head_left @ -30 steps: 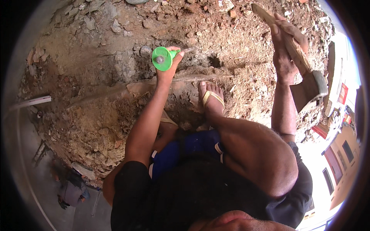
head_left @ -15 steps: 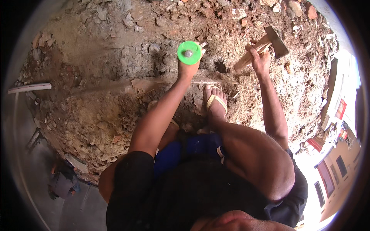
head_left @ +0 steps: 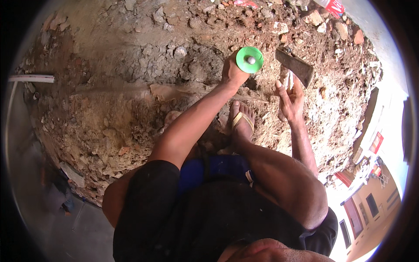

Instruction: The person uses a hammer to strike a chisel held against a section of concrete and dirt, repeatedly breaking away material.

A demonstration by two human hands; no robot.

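Observation:
My left hand (head_left: 235,73) is closed around a chisel, mostly hidden below its round green hand guard (head_left: 243,66). The chisel's metal striking end (head_left: 251,60) shows in the middle of the guard. To the right, my right hand (head_left: 292,100) grips the wooden handle of a hammer. Its dark, long metal head (head_left: 295,67) is raised beside the guard, apart from it. Under both hands lies rough, broken ground (head_left: 196,65) of soil and stones; where the chisel's tip rests is hidden.
My sandalled foot (head_left: 242,123) stands just below the chisel, the other partly behind my left forearm. A pale strip (head_left: 32,78) lies at the far left. Stone chunks (head_left: 313,18) and a red-and-white bag (head_left: 331,7) are at the upper right. A partly visible person (head_left: 67,201) is lower left.
My left hand and the chisel have shifted right. My right hand has come lower in the picture, and the hammer has turned, its head now nearer the green guard. The view has also shifted slightly.

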